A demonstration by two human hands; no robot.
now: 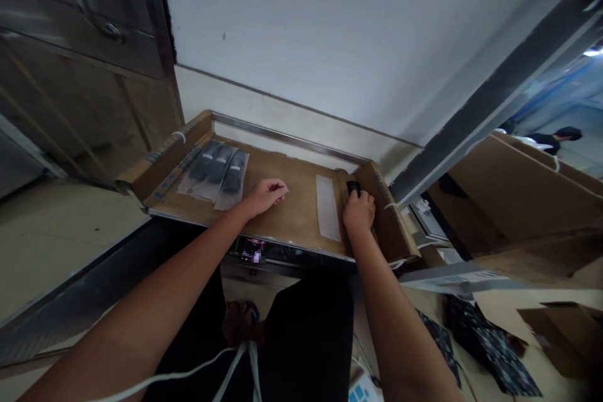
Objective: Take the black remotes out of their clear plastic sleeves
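Observation:
My left hand (266, 197) hovers over or rests on the cardboard-lined tray (292, 217); its fingers are curled together and nothing shows in them. At the tray's right end, my right hand (359, 212) is closed around a small black object (353, 186), whose top end sticks out past the fingers. The rest of it is hidden by the hand. Between the hands lies a flat, whitish translucent sleeve (327, 207). Several dark grey items in clear plastic bags (217, 169) lie side by side at the tray's left end.
Cardboard walls (384, 207) edge the tray, and a white wall (301, 31) rises behind it. A lit phone screen (252, 249) shows under the front edge. Large cardboard boxes (527, 201) stand to the right, with dark patterned bags (494, 345) below. A person (551, 138) is far right.

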